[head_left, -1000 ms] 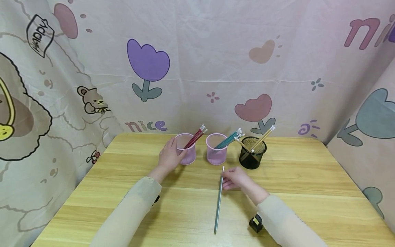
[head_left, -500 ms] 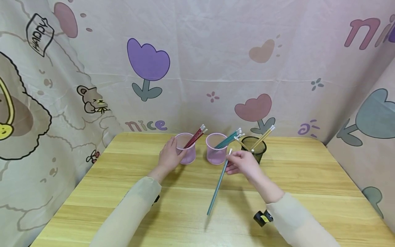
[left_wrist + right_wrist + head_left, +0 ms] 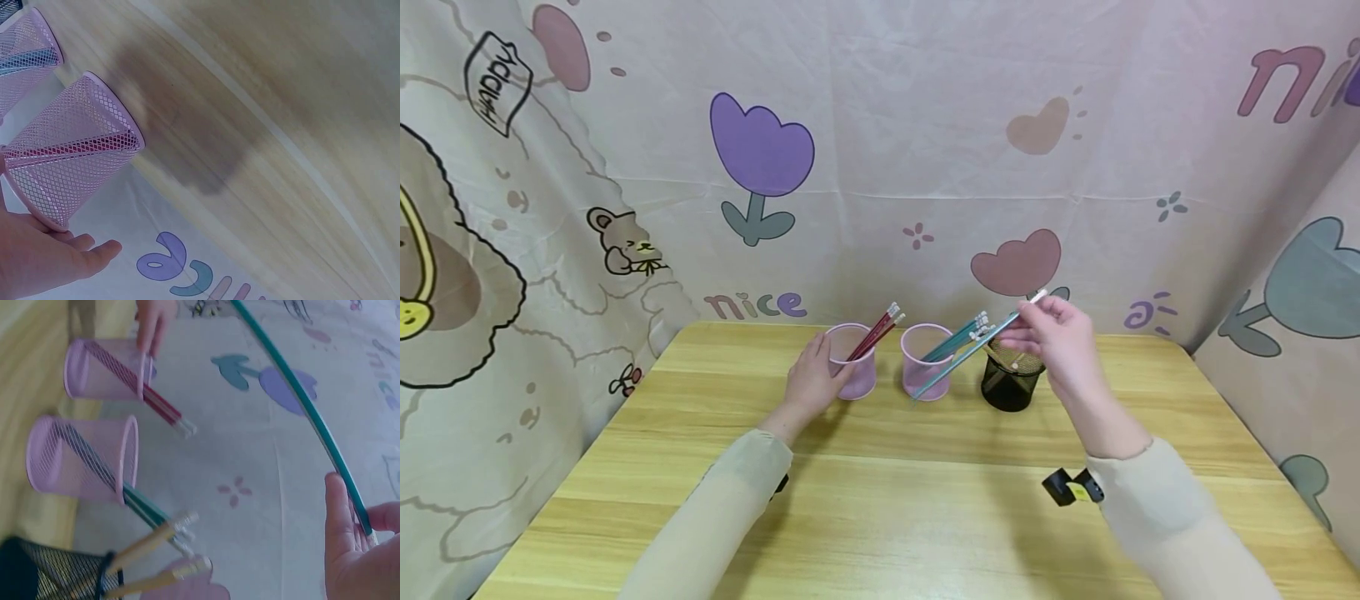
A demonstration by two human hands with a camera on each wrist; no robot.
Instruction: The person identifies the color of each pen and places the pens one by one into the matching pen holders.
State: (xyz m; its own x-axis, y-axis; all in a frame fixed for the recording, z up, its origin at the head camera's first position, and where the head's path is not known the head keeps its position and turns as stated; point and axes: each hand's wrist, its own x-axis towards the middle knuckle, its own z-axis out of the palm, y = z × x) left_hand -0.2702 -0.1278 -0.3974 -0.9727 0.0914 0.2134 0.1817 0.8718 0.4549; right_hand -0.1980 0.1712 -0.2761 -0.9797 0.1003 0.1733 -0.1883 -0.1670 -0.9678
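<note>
My right hand (image 3: 1060,337) pinches a teal pencil (image 3: 300,394) close to its white eraser end, up in the air. In the head view the pencil slants down to the left across the middle pink mesh cup (image 3: 925,382), which holds several teal pencils (image 3: 955,340). Behind that hand stands a black mesh cup (image 3: 1009,392) with yellow pencils (image 3: 150,547) leaning in it. My left hand (image 3: 811,379) grips the rim of the left pink mesh cup (image 3: 81,134), its thumb at the near side. Red pencils (image 3: 872,335) lean to the right inside this cup.
The three cups stand in a row near the back edge of the wooden table (image 3: 880,517). A printed cloth (image 3: 865,150) hangs right behind that edge and along both sides. A small black device (image 3: 1071,487) is worn at the right wrist.
My right hand has lifted the teal pencil off the table and carried it up and to the right, over the black cup. The left hand has stayed at its cup.
</note>
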